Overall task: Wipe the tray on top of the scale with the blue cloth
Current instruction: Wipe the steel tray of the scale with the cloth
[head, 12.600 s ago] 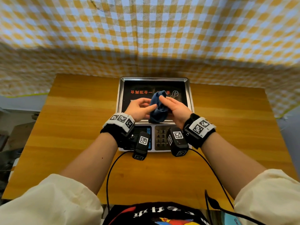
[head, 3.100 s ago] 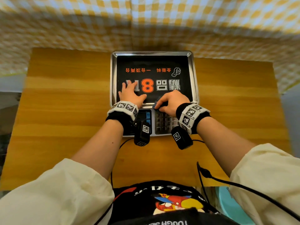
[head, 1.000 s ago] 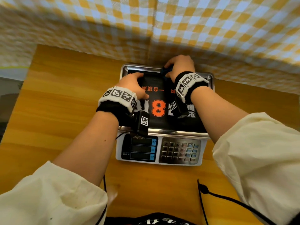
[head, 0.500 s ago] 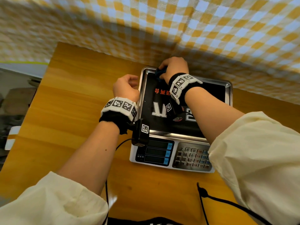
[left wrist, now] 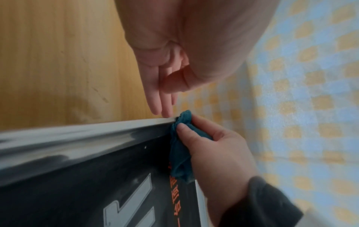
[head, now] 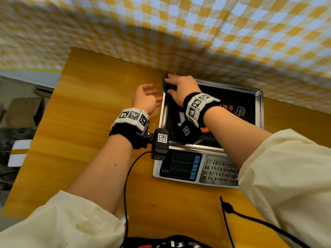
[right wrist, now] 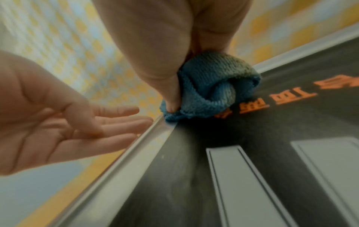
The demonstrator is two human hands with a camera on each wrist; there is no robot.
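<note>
A steel tray with a black printed sheet sits on a grey electronic scale. My right hand grips the bunched blue cloth and presses it into the tray's far left corner; the cloth spills over the rim, and the cloth also shows in the left wrist view. My left hand hovers just left of the tray above the table, palm turned toward it, fingers straight and holding nothing. My left hand is apart from the rim.
The scale stands on a wooden table whose far side meets a yellow checked cloth backdrop. The scale's displays and keypad face me. Black cables trail over the near table edge. Cluttered floor lies to the left.
My right hand has slid the cloth left along the tray's far edge into the corner. My left hand has left the tray and opened beside its left rim. The camera view shifted left.
</note>
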